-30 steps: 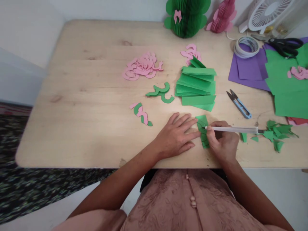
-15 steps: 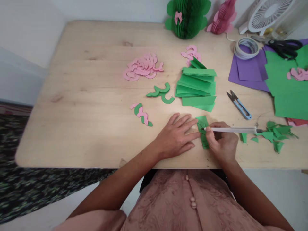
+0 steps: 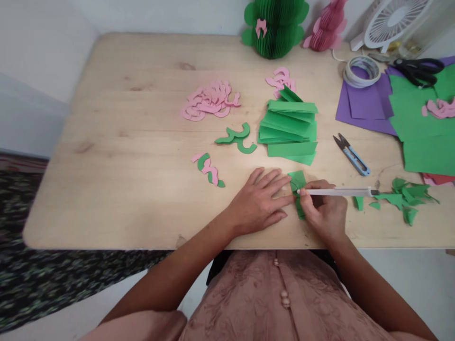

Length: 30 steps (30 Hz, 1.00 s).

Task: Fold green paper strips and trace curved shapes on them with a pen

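Observation:
A small green paper piece [image 3: 297, 179] lies near the table's front edge with dark curved lines drawn on it. My left hand [image 3: 261, 201] rests flat with fingers spread, its fingertips on the paper's left edge. In my right hand [image 3: 326, 208] is a white pen [image 3: 337, 192], pinched between thumb and fingers, its tip down on the paper. Beyond the hands sits a stack of folded green paper strips [image 3: 287, 123]. Green curved cutouts [image 3: 236, 137] and a pink-and-green group of cutouts [image 3: 208, 169] lie to the left.
Pink cutouts [image 3: 209, 99] are heaped farther back. To the right are thread snips [image 3: 351, 155], green scraps [image 3: 405, 194], a tape roll [image 3: 361, 72], black-handled scissors [image 3: 419, 68], purple paper [image 3: 366, 102] and green sheets [image 3: 426, 137]. Honeycomb paper figures [image 3: 273, 33] and a white fan [image 3: 394, 21] stand behind.
My right hand and the pen have shifted slightly left over the green paper. My left hand stays flat in place. The whole view has moved a little.

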Each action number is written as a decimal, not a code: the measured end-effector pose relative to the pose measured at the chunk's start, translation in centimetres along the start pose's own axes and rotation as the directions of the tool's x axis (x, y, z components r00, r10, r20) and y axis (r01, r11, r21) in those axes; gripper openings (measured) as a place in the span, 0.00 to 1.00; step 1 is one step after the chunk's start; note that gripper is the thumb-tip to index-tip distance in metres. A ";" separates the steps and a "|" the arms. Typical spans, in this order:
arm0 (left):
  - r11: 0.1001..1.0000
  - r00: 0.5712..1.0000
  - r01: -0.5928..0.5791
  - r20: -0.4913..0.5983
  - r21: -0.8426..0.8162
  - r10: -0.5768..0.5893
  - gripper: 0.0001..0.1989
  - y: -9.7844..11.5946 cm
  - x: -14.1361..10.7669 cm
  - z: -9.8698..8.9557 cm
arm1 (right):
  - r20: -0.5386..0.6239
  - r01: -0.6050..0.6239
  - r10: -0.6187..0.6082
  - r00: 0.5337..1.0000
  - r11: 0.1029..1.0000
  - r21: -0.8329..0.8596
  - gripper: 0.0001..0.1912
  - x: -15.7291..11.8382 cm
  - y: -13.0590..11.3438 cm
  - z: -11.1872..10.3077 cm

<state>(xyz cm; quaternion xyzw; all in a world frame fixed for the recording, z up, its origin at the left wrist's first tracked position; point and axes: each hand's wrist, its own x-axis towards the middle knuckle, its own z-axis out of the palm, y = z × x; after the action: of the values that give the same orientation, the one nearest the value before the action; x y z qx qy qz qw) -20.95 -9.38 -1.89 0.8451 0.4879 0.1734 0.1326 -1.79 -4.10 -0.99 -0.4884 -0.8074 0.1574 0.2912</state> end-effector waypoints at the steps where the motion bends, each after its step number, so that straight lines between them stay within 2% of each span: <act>1: 1.000 1.000 -0.001 0.000 0.003 0.001 0.21 0.0 0.0 0.0 | -0.015 -0.021 0.021 1.000 1.000 0.019 0.09 0.0 0.1 -0.1; 4: 1.000 1.000 -0.004 0.005 0.009 0.004 0.20 0.0 0.0 0.1 | -0.085 -0.140 0.152 0.985 0.982 0.125 0.09 0.0 0.2 -0.2; 7: 1.000 1.000 -0.006 0.009 0.009 0.006 0.19 0.0 -0.1 0.1 | -0.100 -0.211 0.234 0.967 0.958 0.195 0.08 0.0 0.3 -0.3; 18: 1.000 1.000 -0.003 0.014 0.001 0.003 0.19 0.0 -0.1 0.1 | -0.085 -0.215 0.232 0.969 0.960 0.178 0.08 0.1 0.2 -0.3; 25: 1.000 1.000 -0.005 0.017 0.002 0.005 0.18 0.0 -0.1 0.1 | -0.075 -0.295 0.347 0.935 0.877 0.379 0.06 0.2 0.2 -0.2; 30: 1.000 1.000 -0.013 0.018 0.013 0.013 0.19 0.0 -0.1 0.2 | -0.070 -0.294 0.392 0.917 0.786 0.543 0.07 0.0 0.7 0.2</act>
<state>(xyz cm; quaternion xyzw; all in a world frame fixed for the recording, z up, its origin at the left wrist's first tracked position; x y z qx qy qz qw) -20.96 -9.48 -2.09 0.8507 0.4824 0.1633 0.1304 -1.43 -3.75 -1.48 -0.5419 -0.6017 0.3763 0.4502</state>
